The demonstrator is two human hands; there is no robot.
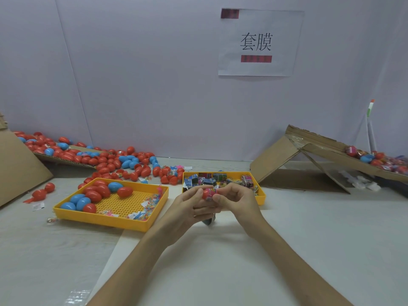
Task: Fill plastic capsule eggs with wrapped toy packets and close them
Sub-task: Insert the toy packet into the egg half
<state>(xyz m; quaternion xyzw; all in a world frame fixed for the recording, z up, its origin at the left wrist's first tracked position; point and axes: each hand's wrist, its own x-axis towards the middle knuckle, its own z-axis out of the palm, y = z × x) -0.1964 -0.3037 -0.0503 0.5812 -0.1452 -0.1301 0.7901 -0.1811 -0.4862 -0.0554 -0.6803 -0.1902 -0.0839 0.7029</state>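
A red capsule egg (208, 193) with a colourful printed band round it sits between both hands above the table's middle. My left hand (191, 208) grips its left end, and my right hand (237, 200) pinches its right end with thumb and fingers. A dark packet (208, 220) shows just under my left hand; I cannot tell whether it is held. The left yellow tray (106, 217) holds several red and blue eggs (97, 193) and small toy packets (145, 206). The right yellow tray (261, 196) holds several printed wrappers (209, 180).
A heap of loose red and blue eggs (114, 161) lies at the back left, partly on cardboard (19, 168). A cardboard ramp (313, 151) at the right carries wrapped eggs (375, 159). A paper sign (258, 41) hangs on the back wall.
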